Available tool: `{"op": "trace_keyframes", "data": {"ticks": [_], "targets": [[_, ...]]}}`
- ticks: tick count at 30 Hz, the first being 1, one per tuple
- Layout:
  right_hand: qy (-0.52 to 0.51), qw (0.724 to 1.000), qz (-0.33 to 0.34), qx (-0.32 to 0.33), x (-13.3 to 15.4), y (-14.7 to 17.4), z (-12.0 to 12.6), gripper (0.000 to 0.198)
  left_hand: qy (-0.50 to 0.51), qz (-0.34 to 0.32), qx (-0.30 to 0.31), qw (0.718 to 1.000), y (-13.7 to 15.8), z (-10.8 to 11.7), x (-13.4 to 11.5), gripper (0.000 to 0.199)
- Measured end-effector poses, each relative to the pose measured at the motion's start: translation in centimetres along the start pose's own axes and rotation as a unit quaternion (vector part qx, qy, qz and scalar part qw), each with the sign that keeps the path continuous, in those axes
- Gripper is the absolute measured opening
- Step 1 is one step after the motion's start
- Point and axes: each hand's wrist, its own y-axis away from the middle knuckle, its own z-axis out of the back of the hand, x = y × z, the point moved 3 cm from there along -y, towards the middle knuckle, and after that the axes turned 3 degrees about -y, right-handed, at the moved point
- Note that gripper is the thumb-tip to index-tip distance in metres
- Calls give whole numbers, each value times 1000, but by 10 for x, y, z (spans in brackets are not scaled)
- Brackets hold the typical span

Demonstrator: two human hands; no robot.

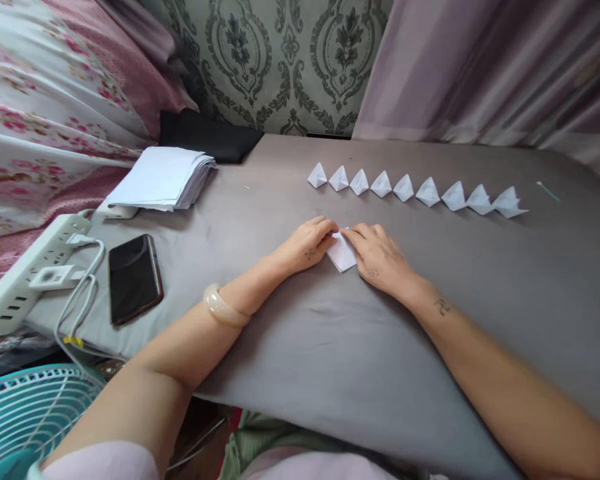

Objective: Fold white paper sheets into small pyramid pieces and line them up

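Note:
A small folded piece of white paper (343,255) lies on the grey-covered table between my hands, one corner pointing toward me. My left hand (311,244) grips its upper left edge with the fingers bent together. On the other side, my right hand (380,257) pinches the upper right edge, thumb and fingertips pressed to the paper. The fingertips of both hands nearly meet at the far corner, which they partly hide. Beyond them stands a row of several folded white paper boats (381,184), running from the middle to the right.
At the left back, a stack of white paper (155,177) sits near a black flat item (210,135). A phone (135,279) lies beside a white power strip (35,273) with cables. A teal fan (35,420) stands below the table's left edge. Curtains (460,73) hang behind.

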Motion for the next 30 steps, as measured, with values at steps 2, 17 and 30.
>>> {"op": "trace_keyframes", "data": {"ticks": [2,17,30], "targets": [[-14,1000,-6,-4,-1,0,0,46,-28,-21,2,999,-1,-3,1,22],[-45,999,-29,-8,-6,3,-4,48,-217,-71,38,973,1,-14,-14,31],[-24,999,-30,-29,-8,2,-2,49,-274,-118,47,953,3,-16,-17,31]]}}
